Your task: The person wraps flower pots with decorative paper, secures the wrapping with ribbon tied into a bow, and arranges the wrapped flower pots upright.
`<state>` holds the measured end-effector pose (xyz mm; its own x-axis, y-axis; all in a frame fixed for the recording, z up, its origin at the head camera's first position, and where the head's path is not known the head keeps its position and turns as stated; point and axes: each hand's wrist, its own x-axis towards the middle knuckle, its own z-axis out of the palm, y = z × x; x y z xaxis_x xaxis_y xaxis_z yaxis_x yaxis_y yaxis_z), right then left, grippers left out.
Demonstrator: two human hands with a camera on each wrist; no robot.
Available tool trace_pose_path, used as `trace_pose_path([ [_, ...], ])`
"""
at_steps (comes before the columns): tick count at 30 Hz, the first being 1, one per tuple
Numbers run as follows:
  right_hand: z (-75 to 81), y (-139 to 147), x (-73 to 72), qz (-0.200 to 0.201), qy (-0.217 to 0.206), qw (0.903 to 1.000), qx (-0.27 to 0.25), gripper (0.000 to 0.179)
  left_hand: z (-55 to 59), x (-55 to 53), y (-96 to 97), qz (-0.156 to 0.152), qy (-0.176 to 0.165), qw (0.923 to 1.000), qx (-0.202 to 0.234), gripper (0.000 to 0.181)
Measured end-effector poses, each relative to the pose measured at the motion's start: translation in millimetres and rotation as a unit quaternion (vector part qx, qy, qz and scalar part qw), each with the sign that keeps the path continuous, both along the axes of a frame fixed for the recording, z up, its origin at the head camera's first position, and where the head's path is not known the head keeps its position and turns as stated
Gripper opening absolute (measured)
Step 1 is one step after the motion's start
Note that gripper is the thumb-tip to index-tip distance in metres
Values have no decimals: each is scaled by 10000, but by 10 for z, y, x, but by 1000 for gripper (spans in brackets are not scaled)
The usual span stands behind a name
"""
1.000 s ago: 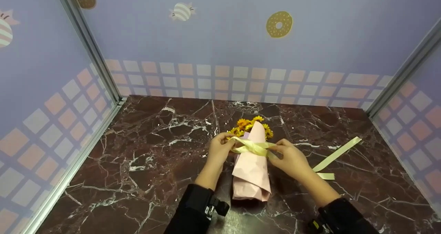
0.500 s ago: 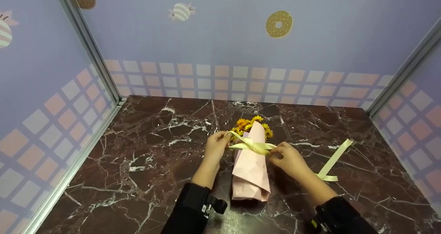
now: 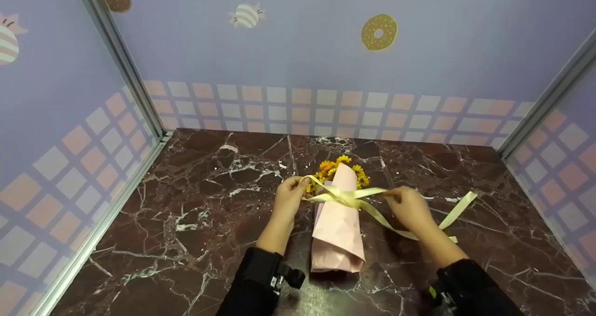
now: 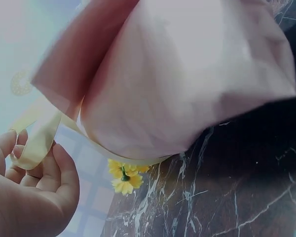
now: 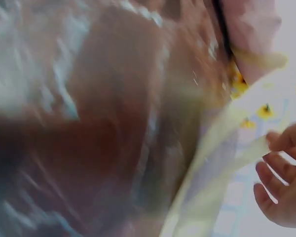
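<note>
A bouquet of yellow and orange flowers (image 3: 328,168) lies on the table in pink wrapping paper (image 3: 339,227), its blooms pointing away from me. Round its upper part runs a pale yellow ribbon (image 3: 343,198), crossed in a knot at the front. My left hand (image 3: 287,197) pinches a loop of the ribbon on the left side; in the left wrist view that loop (image 4: 39,143) passes between thumb and fingers. On the right, my right hand (image 3: 409,209) pinches another part of the ribbon, drawn out sideways from the knot. A long tail (image 3: 389,225) hangs below and passes under the right forearm.
The dark red marbled table (image 3: 223,260) spreads around the bouquet. The ribbon's free end (image 3: 458,209) lies to the right of my right forearm. Patterned panels (image 3: 298,50) stand at the back and both sides, joined by metal corner posts (image 3: 123,60).
My right hand has moved right, pulling its ribbon part out from the knot, and the long tail now shows beneath it. My left hand has shifted slightly left, still pinching its loop.
</note>
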<state>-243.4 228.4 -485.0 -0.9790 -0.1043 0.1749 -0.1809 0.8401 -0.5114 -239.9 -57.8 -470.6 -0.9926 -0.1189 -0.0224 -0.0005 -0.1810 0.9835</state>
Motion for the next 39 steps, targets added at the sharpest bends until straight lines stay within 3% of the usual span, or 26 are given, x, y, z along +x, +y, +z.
trace_pose_path([
  [6,160,131,-29,-720,-35,9973,117,51,-17,-2,-6,15,37,10000,-7,20],
  [9,131,81,-5,-826,239,9963,-31,45,-26,-2,-12,9,55,10000,-14,21],
  [11,76,4,8,-588,164,9973,-418,37,-23,-2,-16,27,57,10000,-36,21],
  [13,2,-96,23,-141,-321,9938,-1052,34,-21,-4,-22,76,55,9999,-92,19],
  [16,-129,-237,45,390,-978,9743,-1993,33,-13,-3,-32,131,45,9998,-164,18],
  [18,-191,-303,63,550,-1058,9633,-2406,32,-6,-7,-38,98,26,9998,-182,18],
  [20,-120,-368,130,486,-892,9601,-2604,24,41,13,-45,52,18,9999,-149,19],
  [25,3,-330,193,-25,-856,9567,-2783,14,67,11,-73,26,-324,9975,634,27],
  [28,-26,-252,176,-289,-998,9463,-3062,15,39,-31,-105,44,-521,9890,1383,30],
  [32,7,-213,206,-423,-1003,9328,-3435,15,36,-69,-171,17,-510,9755,2139,26],
  [35,19,-193,230,-445,-878,9342,-3428,15,43,-85,-236,-20,-515,9701,2373,21],
  [39,11,-155,253,-479,-846,9322,-3487,15,72,-102,-337,-19,-505,9716,2313,7],
])
